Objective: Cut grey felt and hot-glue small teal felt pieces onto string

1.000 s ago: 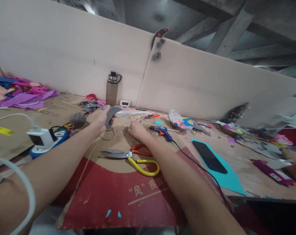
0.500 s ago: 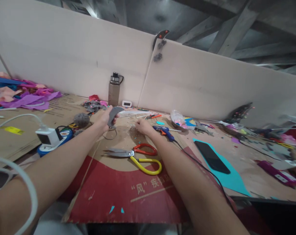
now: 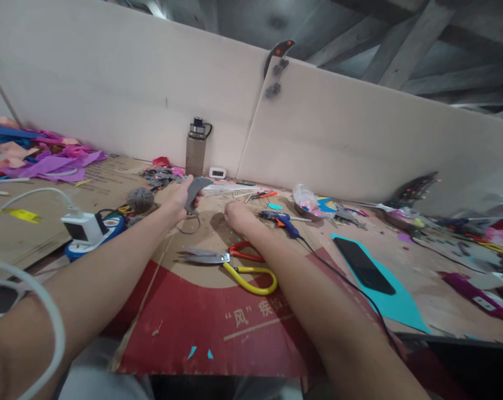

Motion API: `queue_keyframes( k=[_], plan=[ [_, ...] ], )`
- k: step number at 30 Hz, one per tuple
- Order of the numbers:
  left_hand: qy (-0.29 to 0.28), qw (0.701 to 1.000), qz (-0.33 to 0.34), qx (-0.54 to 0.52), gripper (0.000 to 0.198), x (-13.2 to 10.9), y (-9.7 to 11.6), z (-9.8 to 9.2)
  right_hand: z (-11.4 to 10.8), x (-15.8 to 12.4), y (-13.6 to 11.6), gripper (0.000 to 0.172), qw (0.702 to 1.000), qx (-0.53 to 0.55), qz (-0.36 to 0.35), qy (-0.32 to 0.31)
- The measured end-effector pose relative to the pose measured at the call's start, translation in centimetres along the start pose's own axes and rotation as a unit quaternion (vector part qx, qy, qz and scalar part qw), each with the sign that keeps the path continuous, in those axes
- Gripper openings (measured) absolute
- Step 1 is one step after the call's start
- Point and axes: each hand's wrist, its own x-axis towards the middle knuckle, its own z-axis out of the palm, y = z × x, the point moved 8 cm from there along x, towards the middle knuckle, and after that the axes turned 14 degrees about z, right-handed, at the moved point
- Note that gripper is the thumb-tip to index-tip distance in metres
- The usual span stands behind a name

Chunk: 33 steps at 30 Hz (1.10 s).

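Note:
My left hand [image 3: 180, 201] grips a grey felt crescent [image 3: 193, 193] and holds it up above the cardboard. A thin grey strip [image 3: 189, 230] loops below that hand. To the right, my right hand [image 3: 240, 218] is closed over the cardboard [image 3: 180, 328], with its fingertips curled inward; anything inside them is too small or hidden to make out. Scissors [image 3: 225, 258] with one red and one yellow handle lie nearer to me, the right forearm covering part of the red handle. A blue glue gun [image 3: 287, 224] rests just right of my right hand.
A grey yarn ball [image 3: 140, 199], a power strip with a white charger [image 3: 83, 229] and cables sit left. A bottle [image 3: 196, 150] stands at the back. Rightward are a phone [image 3: 363, 265] on turquoise felt [image 3: 407, 311], a bowl of bits [image 3: 307, 208] and a purple tool [image 3: 476, 291] near another person's hand.
My right hand has shifted slightly left and towards me, its forearm now overlapping the red scissor handle. My left hand still holds the grey crescent in nearly the same place.

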Motion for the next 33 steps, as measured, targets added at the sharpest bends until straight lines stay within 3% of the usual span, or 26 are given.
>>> queue_keyframes(
  k=[5, 14, 25, 33],
  plan=[
    [0.001, 1.000, 0.004, 0.000, 0.039, 0.0, 0.1, 0.1, -0.1, -0.1, -0.3, 0.033, 1.000, -0.011, -0.006, 0.002],
    [0.000, 1.000, 0.010, -0.011, 0.038, 0.2, 0.0, 0.0, -0.2, 0.7, 2.3, 0.031, 1.000, 0.022, 0.010, -0.007],
    [0.012, 1.000, 0.010, -0.015, 0.036, 0.2, 0.0, -0.2, 0.2, 0.4, 0.5, 0.026, 1.000, 0.008, -0.001, -0.003],
    [0.015, 1.000, 0.007, -0.018, 0.037, 0.3, -0.1, -0.4, -0.1, 0.7, 2.4, 0.028, 0.997, 0.069, 0.010, 0.014]
  ],
)
